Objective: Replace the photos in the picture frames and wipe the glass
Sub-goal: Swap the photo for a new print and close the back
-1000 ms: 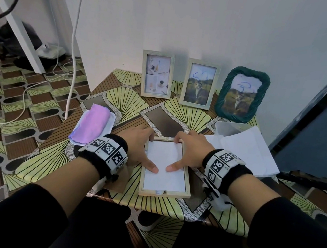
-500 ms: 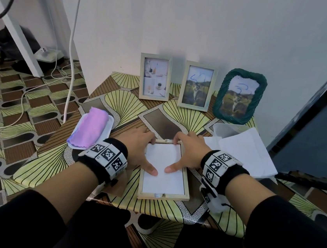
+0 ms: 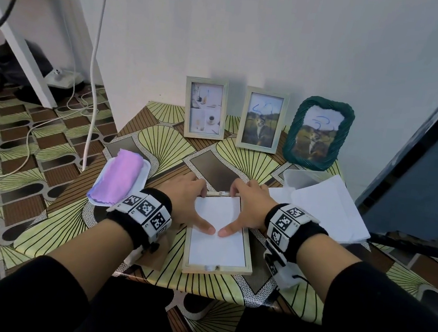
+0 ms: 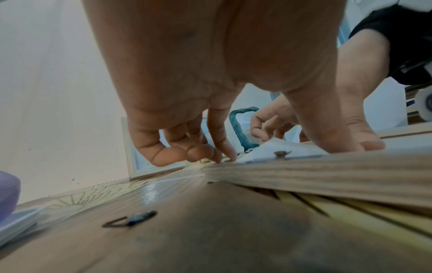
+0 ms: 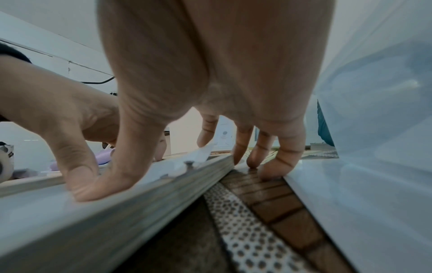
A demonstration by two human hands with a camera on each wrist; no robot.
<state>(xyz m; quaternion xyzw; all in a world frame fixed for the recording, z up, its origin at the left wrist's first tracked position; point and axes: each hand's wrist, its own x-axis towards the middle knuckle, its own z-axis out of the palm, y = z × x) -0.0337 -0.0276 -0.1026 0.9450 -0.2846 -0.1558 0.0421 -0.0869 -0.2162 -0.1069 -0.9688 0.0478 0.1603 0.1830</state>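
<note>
Patterned green-and-brown oilcloth covers the small table (image 3: pixel 160 142) under my hands, set against a white wall; my left hand (image 3: pixel 185 203) and my right hand (image 3: pixel 251 207) both rest on the wooden frame (image 3: pixel 217 270) lying face down directly between them; each thumb presses flat on the white photo back (image 3: pixel 217 244) inside it, the two thumb tips nearly touching at its middle; my other fingers curl over the frame's far edge, where a corner of the paper lifts slightly; neither hand closes round anything. The frame's long axis runs straight away from me, so both hands are equally near and the far short edge sits under my fingertips. I judge the sheet is being seated or lifted, which I cannot tell. Just left of my left hand lies a purple cloth (image 3: pixel 120 179) on a white tray; just right of my right hand, loose white sheets (image 3: pixel 325 205); beyond my fingertips, three upright frames stand against the wall, the rightmost a green frame (image 3: pixel 318 132).
</note>
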